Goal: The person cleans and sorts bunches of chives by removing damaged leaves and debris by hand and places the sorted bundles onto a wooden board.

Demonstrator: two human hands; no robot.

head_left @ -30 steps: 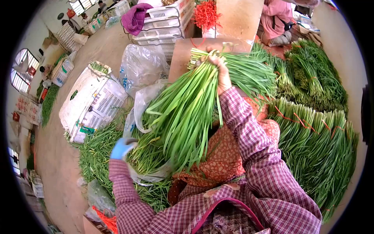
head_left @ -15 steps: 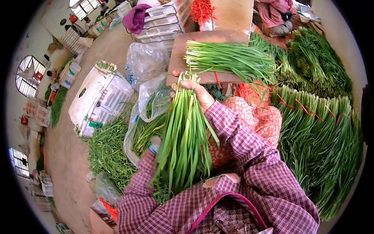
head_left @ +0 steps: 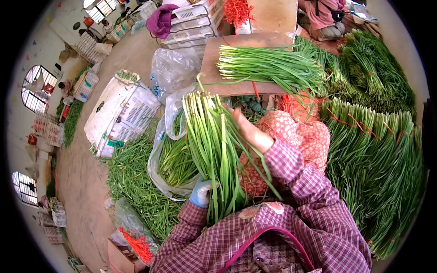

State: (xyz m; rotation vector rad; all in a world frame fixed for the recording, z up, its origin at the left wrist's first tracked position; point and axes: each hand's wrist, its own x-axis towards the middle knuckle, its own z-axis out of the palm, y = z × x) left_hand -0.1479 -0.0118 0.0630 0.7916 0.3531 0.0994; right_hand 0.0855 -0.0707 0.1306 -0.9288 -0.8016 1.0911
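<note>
A loose bunch of garlic chives (head_left: 218, 150) stands in front of me, pale stem ends up and leaves hanging toward my lap. Low on its left side, my left hand (head_left: 202, 193), with a light-blue covering, grips the leaves; its thumb shows and the other fingers are hidden behind them. My right hand (head_left: 252, 132) is open beside the upper stems on the right, its fingers stretched and partly behind a few leaves. Whether those fingertips touch the stems, I cannot tell. One bent stalk (head_left: 200, 82) sticks up above the bunch.
A sheaf of chives (head_left: 268, 66) lies on a brown board (head_left: 227, 43). Tied bundles (head_left: 368, 173) line the right side. To the left are a plastic bag (head_left: 154, 168) of greens, loose leaves (head_left: 136, 182) and a white crate (head_left: 123, 118). Red ties (head_left: 136, 245) sit lower left. Another person (head_left: 325, 20) sits behind.
My right hand has let go of the stem ends and opened, moving right and down. My left hand has come in to the lower leaves and now grips them.
</note>
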